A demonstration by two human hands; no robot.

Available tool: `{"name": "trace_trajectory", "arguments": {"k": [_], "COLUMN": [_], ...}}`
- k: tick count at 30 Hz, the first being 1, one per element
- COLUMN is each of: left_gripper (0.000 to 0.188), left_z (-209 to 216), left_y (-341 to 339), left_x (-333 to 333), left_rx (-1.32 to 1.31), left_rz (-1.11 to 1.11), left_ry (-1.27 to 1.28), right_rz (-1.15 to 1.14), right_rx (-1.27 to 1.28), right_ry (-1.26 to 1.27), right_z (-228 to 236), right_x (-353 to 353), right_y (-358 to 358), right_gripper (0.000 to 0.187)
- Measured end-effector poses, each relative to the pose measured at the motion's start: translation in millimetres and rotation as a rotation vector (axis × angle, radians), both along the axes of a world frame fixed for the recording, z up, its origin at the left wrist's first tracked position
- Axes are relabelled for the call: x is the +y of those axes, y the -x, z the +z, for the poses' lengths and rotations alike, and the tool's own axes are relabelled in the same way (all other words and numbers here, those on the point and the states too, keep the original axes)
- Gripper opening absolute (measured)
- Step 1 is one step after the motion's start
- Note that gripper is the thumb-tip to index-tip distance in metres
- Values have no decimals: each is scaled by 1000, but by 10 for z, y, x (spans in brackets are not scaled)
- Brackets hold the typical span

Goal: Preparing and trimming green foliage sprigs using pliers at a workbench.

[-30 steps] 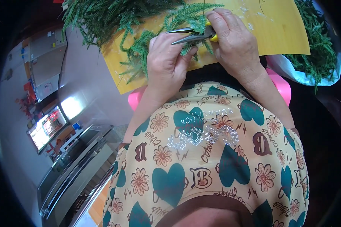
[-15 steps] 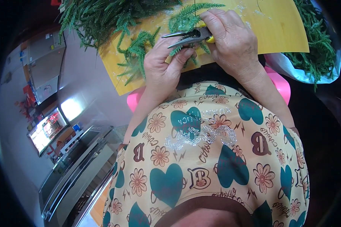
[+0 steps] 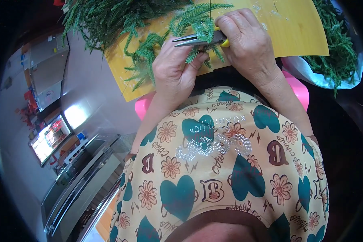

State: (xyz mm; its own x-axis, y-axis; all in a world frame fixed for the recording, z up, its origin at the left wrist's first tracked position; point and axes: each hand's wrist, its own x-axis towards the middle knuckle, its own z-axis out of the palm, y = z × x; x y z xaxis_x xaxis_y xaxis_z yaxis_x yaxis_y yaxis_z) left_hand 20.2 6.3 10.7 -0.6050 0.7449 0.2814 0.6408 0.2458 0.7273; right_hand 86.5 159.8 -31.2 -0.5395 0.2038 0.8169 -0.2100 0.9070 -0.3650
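At my far left the room shows a grey floor and a steel-fronted counter unit with long rails, a lit display case just beyond it. Nearer me, a flat yellow board serves as my work surface, resting on something pink and rounded whose edges peek out on both sides of my arms. A heap of green feathery fern-like sprigs lies across the board's upper left corner and spills off it.

My left hand is curled around one green feathery sprig, thumb and fingers pinching its stem close to my body; the sprig fans out away from me, its long axis running up and slightly right over the board. Just above that hand lie the slim grey metal needle-nose pliers with yellow handles. Their long axis is nearly level, the pointed tips aiming toward my left, the yellow grips buried in my right hand, which is clenched over them. The two grey tips stand slightly apart, and the sprig's stem crosses them between my two hands.

Farther right, past the board's edge, a white plastic bag holds more of the same green sprigs. My patterned shirt with teal hearts and flowers fills the lower part of the view.
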Motion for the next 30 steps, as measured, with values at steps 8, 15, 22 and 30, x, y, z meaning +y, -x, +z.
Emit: {"name": "trace_trajectory", "arguments": {"k": [8, 15, 22, 30], "left_gripper": [23, 21, 24, 11], "left_z": [139, 343, 317, 236], "left_y": [-104, -185, -242, 113], "left_x": [44, 123, 136, 43], "left_rx": [-178, -982, -1488, -248], "left_rz": [-22, -6, -150, 34], "left_ry": [53, -68, -266, 38], "right_rz": [87, 153, -73, 235], "right_rx": [-270, -281, -202, -135], "right_ry": [97, 149, 236, 1601], "right_z": [162, 295, 18, 211], "right_x": [72, 167, 240, 417], "right_y": [-98, -179, -61, -88], "right_gripper": [26, 20, 20, 26]}}
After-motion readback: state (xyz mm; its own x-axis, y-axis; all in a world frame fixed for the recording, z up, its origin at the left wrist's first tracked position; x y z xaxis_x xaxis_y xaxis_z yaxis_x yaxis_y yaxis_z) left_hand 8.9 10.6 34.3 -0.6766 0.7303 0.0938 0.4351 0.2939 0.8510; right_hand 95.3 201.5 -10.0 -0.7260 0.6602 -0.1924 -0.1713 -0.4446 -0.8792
